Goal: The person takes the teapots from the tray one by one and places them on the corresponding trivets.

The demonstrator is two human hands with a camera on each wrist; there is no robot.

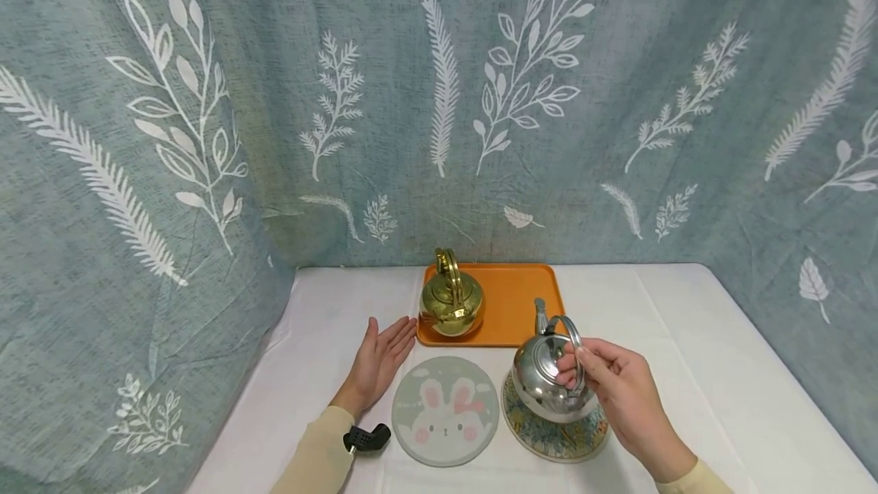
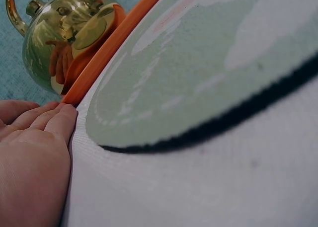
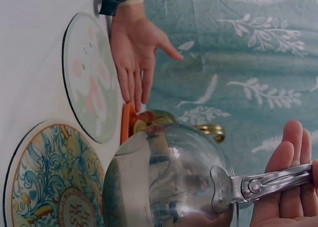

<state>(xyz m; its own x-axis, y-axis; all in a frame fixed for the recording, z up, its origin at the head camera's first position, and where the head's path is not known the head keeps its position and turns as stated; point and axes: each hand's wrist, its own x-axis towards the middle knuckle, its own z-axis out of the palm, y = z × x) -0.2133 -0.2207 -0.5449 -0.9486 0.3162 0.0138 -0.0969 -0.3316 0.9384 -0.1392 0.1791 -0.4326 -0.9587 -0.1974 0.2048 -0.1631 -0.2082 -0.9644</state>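
My right hand (image 1: 627,395) grips the arched handle of a shiny silver kettle (image 1: 538,383), its fingers passing under the handle. The kettle appears to hang just above a round floral mat (image 1: 552,444), its spout pointing away from me. On the left, my left hand (image 1: 377,360) lies with straight fingers and the palm turned inward. Its fingertips touch the near left corner of an orange tray (image 1: 517,299). A gold kettle (image 1: 446,311) stands on the left part of that tray. In the right wrist view the silver kettle (image 3: 171,182) partly hides the gold one.
A round pale green mat (image 1: 446,421) with a rabbit picture lies between my hands, left of the floral mat. A white cloth (image 1: 658,319) covers the table. Blue-green curtains (image 1: 384,97) with white leaf prints stand behind and at both sides.
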